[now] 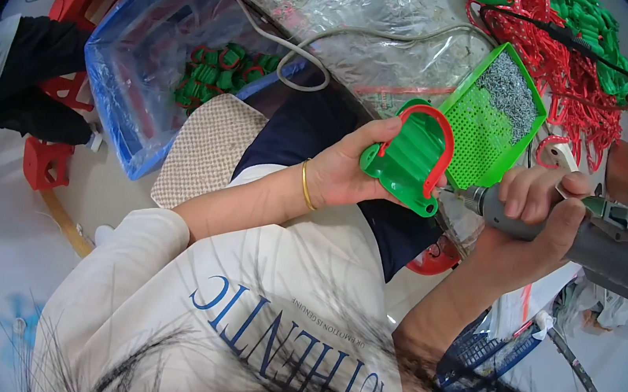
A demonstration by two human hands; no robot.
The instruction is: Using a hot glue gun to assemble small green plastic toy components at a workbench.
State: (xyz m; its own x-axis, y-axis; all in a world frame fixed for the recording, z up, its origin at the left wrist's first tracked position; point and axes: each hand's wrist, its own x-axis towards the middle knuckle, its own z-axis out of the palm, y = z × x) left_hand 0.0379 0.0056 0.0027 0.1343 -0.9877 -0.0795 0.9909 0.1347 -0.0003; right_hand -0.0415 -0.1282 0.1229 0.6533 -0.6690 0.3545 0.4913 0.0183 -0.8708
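Gripping the green plastic part (407, 163) from its left side, the left hand (349, 170) holds it above the lap; a red arched handle rims it. The right hand (534, 225) clasps a grey power screwdriver (601, 242), tip at the part's lower right edge.

Left hand (341, 172) at centre, closed around a ribbed plastic part (407, 161) with a curved handle (440, 145) on its rim; right hand (537, 217) just to the right, wrapped around a power screwdriver (594, 237) with its tip against the part's lower right corner. Directly behind the part, a perforated tray (489, 132) with small screws (510, 91) in its far end, and further right behind it a heap of more such parts (579, 48). Far left, a bin lined with a plastic bag (150, 55) with finished parts (223, 73) inside, stools (78, 2) beyond it, a cushion (205, 150) in front.
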